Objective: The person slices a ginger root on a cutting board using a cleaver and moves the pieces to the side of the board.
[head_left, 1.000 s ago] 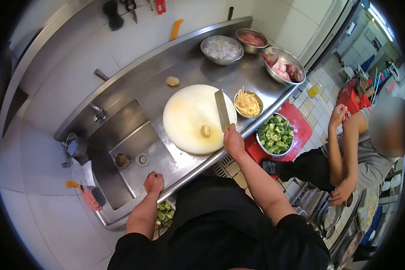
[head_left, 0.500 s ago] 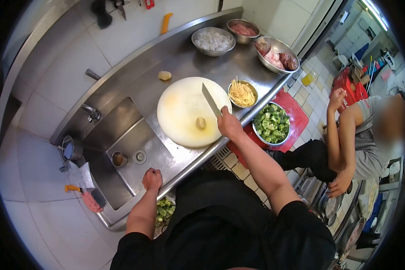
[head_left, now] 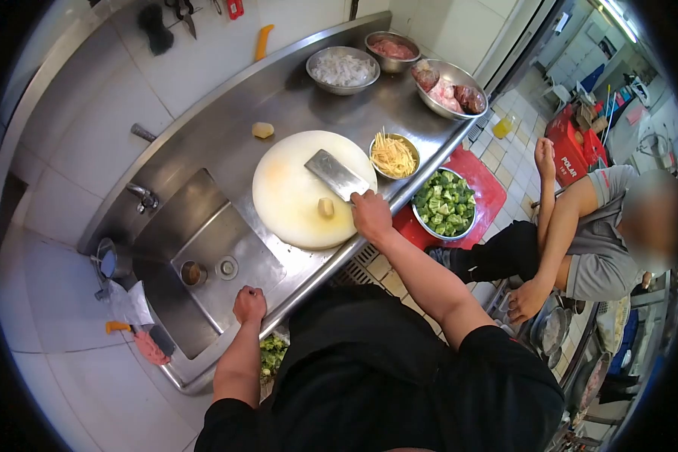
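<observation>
My right hand is closed round the handle of a cleaver. Its broad blade lies flat, or nearly so, over the round white cutting board. A peeled pale chunk, perhaps ginger or potato, sits on the board just left of my right hand. Another such piece rests on the steel counter behind the board. My left hand is curled into a fist at the front edge of the sink; whether anything is inside it is hidden. A bowl of yellow strips stands right of the board.
The sink holds a small metal cup. Bowls of whitish pieces, red meat and bagged meat stand at the back. Chopped green vegetables fill a lower bowl at right. A seated co-worker is nearby.
The cleaver's blade has turned from edge-on to flat-side up over the board, its tip swinging left. My left hand stays a fist at the sink edge. The camera view has shifted slightly.
</observation>
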Tool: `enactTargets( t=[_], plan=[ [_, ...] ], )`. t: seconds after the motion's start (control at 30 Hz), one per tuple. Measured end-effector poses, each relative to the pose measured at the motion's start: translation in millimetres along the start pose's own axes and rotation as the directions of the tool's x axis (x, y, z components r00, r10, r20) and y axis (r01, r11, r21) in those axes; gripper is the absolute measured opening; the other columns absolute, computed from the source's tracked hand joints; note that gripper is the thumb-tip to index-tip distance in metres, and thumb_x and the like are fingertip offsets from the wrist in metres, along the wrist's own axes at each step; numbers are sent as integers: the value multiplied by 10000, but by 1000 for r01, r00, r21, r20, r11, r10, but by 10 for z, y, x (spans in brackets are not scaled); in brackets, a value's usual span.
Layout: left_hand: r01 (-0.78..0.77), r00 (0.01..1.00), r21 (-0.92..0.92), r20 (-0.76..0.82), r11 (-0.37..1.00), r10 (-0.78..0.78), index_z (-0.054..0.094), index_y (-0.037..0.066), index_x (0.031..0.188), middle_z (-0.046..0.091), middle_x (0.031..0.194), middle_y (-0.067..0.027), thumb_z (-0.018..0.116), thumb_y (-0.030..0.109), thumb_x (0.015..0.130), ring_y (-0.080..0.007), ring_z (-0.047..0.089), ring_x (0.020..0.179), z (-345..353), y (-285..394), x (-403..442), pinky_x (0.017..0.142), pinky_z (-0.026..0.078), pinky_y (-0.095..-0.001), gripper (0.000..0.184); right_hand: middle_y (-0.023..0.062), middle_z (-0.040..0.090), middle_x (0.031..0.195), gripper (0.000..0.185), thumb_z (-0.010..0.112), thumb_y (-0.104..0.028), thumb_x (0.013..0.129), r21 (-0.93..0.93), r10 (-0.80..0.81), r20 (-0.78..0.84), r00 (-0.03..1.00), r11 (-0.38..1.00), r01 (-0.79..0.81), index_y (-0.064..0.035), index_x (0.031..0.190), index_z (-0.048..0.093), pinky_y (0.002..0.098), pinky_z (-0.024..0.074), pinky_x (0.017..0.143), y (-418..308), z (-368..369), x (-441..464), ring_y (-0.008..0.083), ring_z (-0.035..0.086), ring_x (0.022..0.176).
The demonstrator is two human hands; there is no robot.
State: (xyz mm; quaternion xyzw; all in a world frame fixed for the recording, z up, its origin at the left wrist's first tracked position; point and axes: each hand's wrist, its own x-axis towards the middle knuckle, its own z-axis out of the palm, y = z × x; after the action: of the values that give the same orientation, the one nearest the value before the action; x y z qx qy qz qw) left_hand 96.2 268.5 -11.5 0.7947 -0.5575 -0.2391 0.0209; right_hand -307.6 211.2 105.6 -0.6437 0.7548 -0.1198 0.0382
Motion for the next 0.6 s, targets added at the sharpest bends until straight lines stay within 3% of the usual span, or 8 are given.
enactTargets(
  t=[0.03, 0.1, 0.13, 0.23, 0.37, 0.43, 0.5, 0.6],
  plan=[
    [-8, 1000, 3, -7, 1000, 8, 774, 100, 1058, 777, 1155, -176, 594, 341, 953, -402, 722, 1097, -6, 15, 11, 957, 568, -508, 319, 217, 683, 1061, 241, 669, -186, 981, 0, 0, 3, 1000, 1000, 0, -88, 1199, 643, 514, 590, 870, -13, -69, -15, 444, 709, 991],
    [-6, 1000, -8, -2, 1000, 6, 773, 96, 1058, 777, 1150, -175, 588, 346, 954, -401, 722, 1094, -23, 39, 9, 955, 568, -508, 327, 186, 690, 1055, 205, 731, -101, 937, 317, 62, -429, 901, 945, 86, -55, 1132, 689, 465, 569, 899, -55, -306, -11, 388, 698, 1017],
    [0, 1000, -18, 2, 1000, 0, 771, 93, 1058, 777, 1146, -174, 583, 351, 955, -401, 722, 1092, -28, 27, -4, 953, 568, -508, 335, 165, 700, 1036, 213, 759, 1, 890, 472, 103, -548, 830, 858, 205, -22, 1094, 702, 437, 560, 870, -59, -547, 16, 356, 692, 964],
    [-23, 1000, 8, -3, 1000, 23, 771, 95, 1064, 777, 1140, -176, 579, 359, 955, -403, 723, 1088, 99, -80, 90, 950, 569, -507, 344, 132, 726, 974, 201, 742, 107, 840, 230, 27, -871, 490, 904, 360, -23, 986, 696, 389, 562, 854, -202, -1703, -43, 302, 715, 918],
    [0, 999, 26, 52, 1000, -1, 773, 120, 1087, 774, 1177, -169, 580, 358, 953, -395, 718, 1115, -22, 9, 43, 961, 568, -501, 335, 131, 743, 1007, 166, 776, 74, 864, 170, 79, -978, 191, 834, 525, -8, 1000, 728, 361, 580, 828, 30, -2216, 283, 253, 708, 883],
    [-7, 999, 23, 36, 1000, 6, 775, 120, 1079, 777, 1172, -165, 584, 361, 952, -395, 720, 1111, -2, 21, 67, 964, 567, -503, 333, 151, 744, 1022, 289, 817, -20, 888, 191, 22, -931, 365, 881, 433, 19, 1152, 708, 365, 596, 814, 292, -2211, 788, 263, 730, 907],
    [-11, 1000, 35, 25, 999, 10, 776, 120, 1072, 780, 1167, -162, 587, 365, 951, -394, 721, 1107, 50, -105, -8, 966, 565, -504, 332, 173, 765, 1076, 497, 858, -150, 894, 453, 224, -748, 624, 860, 234, 21, 1306, 639, 381, 606, 827, 378, -2136, 1305, 292, 770, 950],
    [-12, 1000, 11, 8, 1000, 12, 782, 123, 1034, 781, 1159, -166, 598, 386, 937, -397, 721, 1108, 44, -23, 83, 971, 560, -510, 336, 194, 777, 1136, 636, 878, -234, 886, 427, 217, -750, 625, 881, 206, 4, 1395, 578, 394, 610, 850, 107, -2779, 1365, 294, 794, 984]
  ],
)
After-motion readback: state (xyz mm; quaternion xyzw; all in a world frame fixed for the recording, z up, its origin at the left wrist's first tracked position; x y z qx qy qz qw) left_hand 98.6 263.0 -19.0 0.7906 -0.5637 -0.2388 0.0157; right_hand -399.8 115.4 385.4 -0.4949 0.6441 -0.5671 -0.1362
